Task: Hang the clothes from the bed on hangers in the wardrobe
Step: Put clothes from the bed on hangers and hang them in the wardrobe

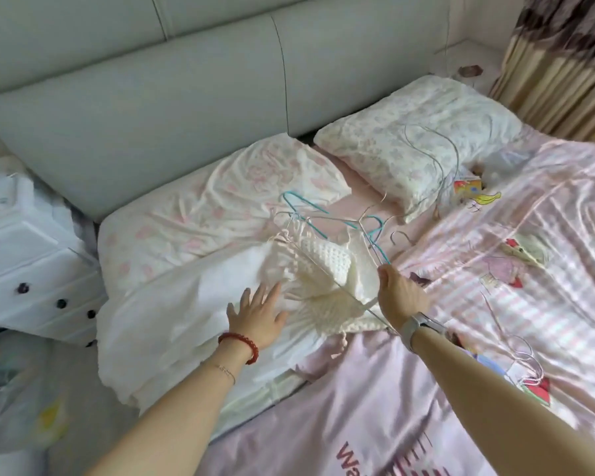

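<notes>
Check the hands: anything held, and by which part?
The right hand grips a wire hanger near one end of its bottom bar. The left hand holds nothing; its spread fingers hover by the knit top.

You look down on a bed (375, 424) spread with a pink striped cover printed with cartoon figures; behind it runs a pale padded headboard (145, 108) in long horizontal rolls; two patterned pillows (227, 197) lie against it, side by side. To your left stands a white chest of drawers (31, 255) with dark knobs; the pale floor (83, 389) shows below it. At the top right you see a curtain (560, 60) in beige and brown folds, just beside a white bedside surface (474, 53); soft daylight brightens the bedding.
</notes>
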The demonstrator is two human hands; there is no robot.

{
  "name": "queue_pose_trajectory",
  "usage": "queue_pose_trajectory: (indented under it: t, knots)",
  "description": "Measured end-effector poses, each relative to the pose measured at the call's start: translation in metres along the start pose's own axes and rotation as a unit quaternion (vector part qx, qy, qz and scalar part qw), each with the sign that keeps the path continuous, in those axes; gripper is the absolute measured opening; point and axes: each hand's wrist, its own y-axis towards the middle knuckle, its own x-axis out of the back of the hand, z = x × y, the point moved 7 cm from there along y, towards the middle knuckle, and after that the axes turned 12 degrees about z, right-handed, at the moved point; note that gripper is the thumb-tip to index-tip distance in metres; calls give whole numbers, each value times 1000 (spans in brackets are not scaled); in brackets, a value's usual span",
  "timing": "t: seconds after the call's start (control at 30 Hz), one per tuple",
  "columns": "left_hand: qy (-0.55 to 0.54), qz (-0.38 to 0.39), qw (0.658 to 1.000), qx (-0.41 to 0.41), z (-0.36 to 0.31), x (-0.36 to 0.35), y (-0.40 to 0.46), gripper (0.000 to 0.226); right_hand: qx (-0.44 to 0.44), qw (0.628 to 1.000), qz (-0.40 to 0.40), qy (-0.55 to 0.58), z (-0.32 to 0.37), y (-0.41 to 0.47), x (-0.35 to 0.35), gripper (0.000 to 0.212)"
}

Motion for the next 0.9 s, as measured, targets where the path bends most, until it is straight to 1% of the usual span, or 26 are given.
queue_pose_trajectory:
  t: [0.07,0.13,0.23,0.33,0.37,0.43,0.47,0.53,0.57,0.6,0.63,0.7,0.8,0.9]
  knots:
    - [21,50,998,16,13,-32,18,57,-10,997,8,-79,-12,15,-24,36]
    - [35,79,996,23,22,-57,29,59,-33,993,25,-114,-26,27,-44,50]
    - [20,82,996,14,28,-81,37,59,-63,992,71,-82,-41,35,-67,57]
    - [14,54,998,8,28,-81,36,56,-34,991,111,-67,-37,29,-81,54]
    - [15,36,999,7,27,-76,33,55,-25,992,111,-58,-33,24,-82,53]
    - [9,-24,1000,9,26,-62,20,53,-14,996,83,-22,-21,11,-77,52]
    - [-1,-68,998,11,27,-52,10,52,-11,998,59,0,-14,2,-72,51]
    - [-18,-191,981,0,27,-31,-22,49,6,999,21,23,5,-23,-65,51]
    - [-15,-253,967,-9,28,-23,-41,45,21,999,16,20,17,-38,-65,54]
    - [-7,-298,955,-11,32,-20,-61,40,39,999,23,10,29,-56,-66,58]
    - [1,-320,947,-3,38,-18,-82,38,61,998,35,-2,41,-74,-69,62]
    - [3,-315,949,23,51,-19,-118,42,103,993,48,-17,64,-111,-69,69]
    - [-24,-336,938,86,75,-21,-179,42,154,987,48,-13,97,-165,-57,65]
    - [-34,-381,916,119,89,-34,-250,43,214,976,49,0,134,-222,-44,62]
